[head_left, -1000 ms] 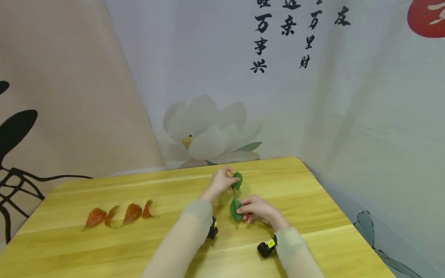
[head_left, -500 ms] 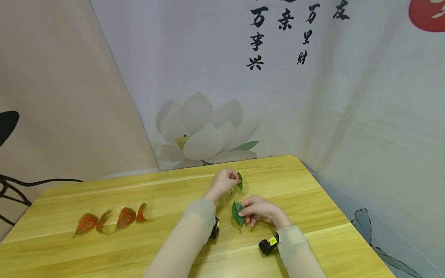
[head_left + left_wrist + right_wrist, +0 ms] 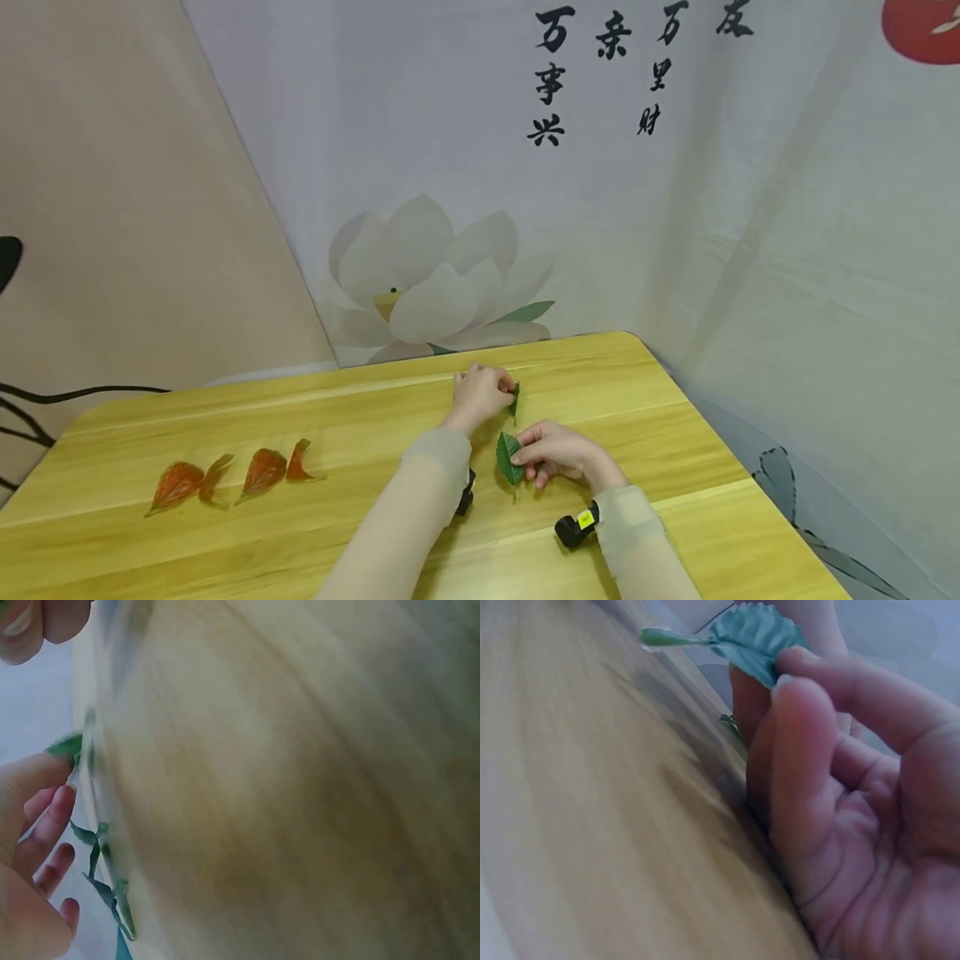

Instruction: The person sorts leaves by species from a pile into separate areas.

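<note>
My left hand (image 3: 480, 396) pinches a green artificial leaf (image 3: 515, 400), seen almost edge-on, low over the table. In the left wrist view its fingertips hold that leaf (image 3: 66, 744), and more green leaves (image 3: 112, 904) lie on the table beyond the hand. The arm and hand hide those in the head view. Nearer to me, my right hand (image 3: 558, 454) holds another serrated green leaf (image 3: 507, 458) between thumb and fingers. In the right wrist view this leaf (image 3: 754, 637) is raised above the tabletop, its short green stem pointing left.
Several orange-red leaves, one of them a broad leaf (image 3: 264, 473), lie in a row on the left of the wooden table (image 3: 360, 567). A fabric backdrop (image 3: 465, 167) with a printed flower and characters hangs right behind the table's far edge.
My left hand has turned and lowered a little, so its leaf shows narrower. The right hand keeps its leaf in nearly the same place. The head view has shifted slightly.
</note>
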`<control>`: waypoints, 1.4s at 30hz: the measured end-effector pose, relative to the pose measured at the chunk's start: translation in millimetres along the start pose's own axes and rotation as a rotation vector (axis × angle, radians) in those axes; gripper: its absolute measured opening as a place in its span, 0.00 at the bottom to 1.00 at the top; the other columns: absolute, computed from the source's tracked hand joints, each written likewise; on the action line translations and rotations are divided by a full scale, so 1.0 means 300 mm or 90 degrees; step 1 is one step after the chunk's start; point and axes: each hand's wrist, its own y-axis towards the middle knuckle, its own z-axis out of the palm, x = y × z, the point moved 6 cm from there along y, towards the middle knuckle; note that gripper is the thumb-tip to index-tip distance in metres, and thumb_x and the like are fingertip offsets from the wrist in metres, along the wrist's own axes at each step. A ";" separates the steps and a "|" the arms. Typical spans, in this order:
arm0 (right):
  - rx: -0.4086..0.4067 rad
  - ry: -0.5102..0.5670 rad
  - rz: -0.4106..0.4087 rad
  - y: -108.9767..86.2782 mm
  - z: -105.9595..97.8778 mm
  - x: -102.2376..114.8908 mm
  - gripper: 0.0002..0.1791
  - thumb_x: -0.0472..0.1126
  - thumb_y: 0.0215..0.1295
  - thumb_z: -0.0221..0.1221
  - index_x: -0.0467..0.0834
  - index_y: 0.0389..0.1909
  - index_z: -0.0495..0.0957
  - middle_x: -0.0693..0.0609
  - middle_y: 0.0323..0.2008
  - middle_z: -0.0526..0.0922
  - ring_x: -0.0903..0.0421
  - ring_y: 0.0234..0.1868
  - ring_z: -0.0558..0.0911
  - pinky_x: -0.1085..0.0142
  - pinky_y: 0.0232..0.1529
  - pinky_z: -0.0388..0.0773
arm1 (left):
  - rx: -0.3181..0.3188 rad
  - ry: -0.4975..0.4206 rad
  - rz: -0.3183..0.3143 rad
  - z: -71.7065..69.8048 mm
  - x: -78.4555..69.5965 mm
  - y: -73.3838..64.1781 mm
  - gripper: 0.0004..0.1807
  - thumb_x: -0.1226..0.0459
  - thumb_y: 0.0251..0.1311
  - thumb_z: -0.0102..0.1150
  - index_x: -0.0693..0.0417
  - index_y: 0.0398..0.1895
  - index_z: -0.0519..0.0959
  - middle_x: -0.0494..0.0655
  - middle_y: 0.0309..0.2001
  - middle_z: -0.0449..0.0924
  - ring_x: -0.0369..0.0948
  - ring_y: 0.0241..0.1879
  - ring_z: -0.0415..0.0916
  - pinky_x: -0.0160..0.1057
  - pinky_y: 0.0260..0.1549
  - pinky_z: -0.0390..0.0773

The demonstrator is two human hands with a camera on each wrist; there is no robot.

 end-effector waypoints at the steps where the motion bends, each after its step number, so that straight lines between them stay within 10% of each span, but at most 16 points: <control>1: 0.001 0.001 0.001 0.002 0.001 -0.003 0.05 0.31 0.64 0.59 0.36 0.38 0.82 0.50 0.20 0.78 0.62 0.17 0.76 0.68 0.18 0.78 | 0.001 0.004 -0.001 0.001 -0.001 -0.001 0.02 0.60 0.58 0.67 0.46 0.34 0.85 0.34 0.26 0.76 0.45 0.47 0.68 0.50 0.46 0.59; 19: -0.016 0.020 -0.007 -0.031 -0.049 -0.001 0.03 0.33 0.64 0.59 0.37 0.36 0.81 0.51 0.20 0.78 0.61 0.17 0.76 0.67 0.20 0.79 | 0.001 -0.008 0.011 -0.009 -0.025 -0.006 0.10 0.49 0.59 0.64 0.41 0.27 0.85 0.34 0.29 0.81 0.46 0.48 0.65 0.54 0.48 0.55; 34: -0.351 0.022 -0.005 -0.028 -0.228 0.006 0.09 0.36 0.67 0.59 0.32 0.35 0.77 0.48 0.21 0.77 0.61 0.15 0.74 0.70 0.19 0.77 | -0.032 0.046 -0.053 -0.013 0.010 -0.026 0.16 0.52 0.56 0.68 0.42 0.13 0.80 0.33 0.22 0.77 0.46 0.44 0.64 0.52 0.43 0.52; 42: -0.360 -0.017 0.053 0.078 -0.241 0.039 0.08 0.37 0.66 0.60 0.35 0.33 0.77 0.50 0.20 0.80 0.63 0.14 0.75 0.72 0.17 0.75 | -0.057 0.046 -0.093 -0.039 0.057 -0.038 0.15 0.51 0.56 0.68 0.41 0.14 0.80 0.34 0.25 0.79 0.48 0.46 0.65 0.54 0.45 0.52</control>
